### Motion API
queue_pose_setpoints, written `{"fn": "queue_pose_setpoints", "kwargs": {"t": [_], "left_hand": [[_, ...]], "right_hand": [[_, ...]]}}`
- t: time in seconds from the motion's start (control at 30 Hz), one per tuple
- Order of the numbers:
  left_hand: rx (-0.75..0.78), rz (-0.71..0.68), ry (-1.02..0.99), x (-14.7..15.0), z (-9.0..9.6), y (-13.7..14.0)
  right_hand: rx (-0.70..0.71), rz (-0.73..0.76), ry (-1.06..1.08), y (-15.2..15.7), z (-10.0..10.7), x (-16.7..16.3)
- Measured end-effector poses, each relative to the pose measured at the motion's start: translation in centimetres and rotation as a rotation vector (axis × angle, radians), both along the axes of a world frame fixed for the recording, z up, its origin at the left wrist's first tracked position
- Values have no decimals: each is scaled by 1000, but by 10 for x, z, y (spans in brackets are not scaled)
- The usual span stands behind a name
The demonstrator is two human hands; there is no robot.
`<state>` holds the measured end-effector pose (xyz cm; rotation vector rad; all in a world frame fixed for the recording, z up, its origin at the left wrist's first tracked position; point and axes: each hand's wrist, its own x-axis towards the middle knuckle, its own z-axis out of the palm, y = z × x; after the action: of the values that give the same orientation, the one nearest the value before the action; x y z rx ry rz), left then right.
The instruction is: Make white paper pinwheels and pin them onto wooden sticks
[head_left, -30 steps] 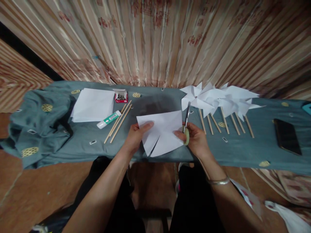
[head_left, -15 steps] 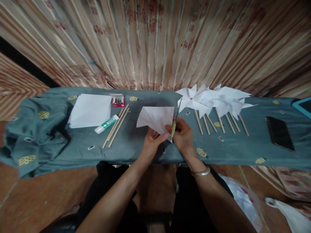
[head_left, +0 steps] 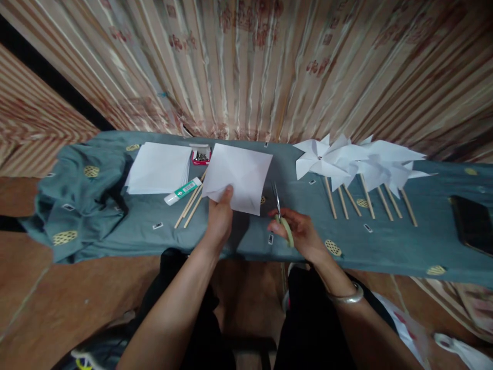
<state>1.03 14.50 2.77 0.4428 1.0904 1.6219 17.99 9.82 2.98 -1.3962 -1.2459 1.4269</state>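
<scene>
A square sheet of white paper (head_left: 242,174) is pinched at its lower left by my left hand (head_left: 220,213), thumb on top. Faint crease lines cross the sheet. My right hand (head_left: 298,231) grips a pair of scissors (head_left: 286,231) by their pale green handles, blades pointing away from me. A gap separates the blades from the paper's right edge. Behind my left hand lie several wooden sticks (head_left: 192,205), partly covered by the sheet. A green and white glue tube (head_left: 183,191) rests beside them.
Stacked white paper (head_left: 158,167) lies at the left, near a small red box (head_left: 201,154) of metal pins. Several white paper pinwheels (head_left: 346,159) on sticks overlap at the right. A black phone (head_left: 473,221) lies beyond them. Bunched teal cloth (head_left: 84,190) fills the table's left end.
My left hand has moved left with the paper, which now faces up more flatly. My right hand has drawn the scissors away from the sheet. The whole view has shifted slightly.
</scene>
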Motion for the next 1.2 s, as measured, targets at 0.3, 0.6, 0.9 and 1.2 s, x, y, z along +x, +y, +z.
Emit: {"fn": "queue_pose_setpoints", "kwargs": {"t": [0.3, 0.6, 0.9, 1.2], "left_hand": [[80, 61, 53, -11, -1, 8], [67, 23, 27, -4, 0, 6], [68, -47, 48, -1, -1, 3], [160, -103, 177, -3, -5, 4]], "right_hand": [[-84, 370, -234, -16, 5, 22], [-141, 337, -192, -13, 9, 15], [-251, 292, -28, -7, 8, 10], [-273, 300, 7, -5, 9, 8]]}}
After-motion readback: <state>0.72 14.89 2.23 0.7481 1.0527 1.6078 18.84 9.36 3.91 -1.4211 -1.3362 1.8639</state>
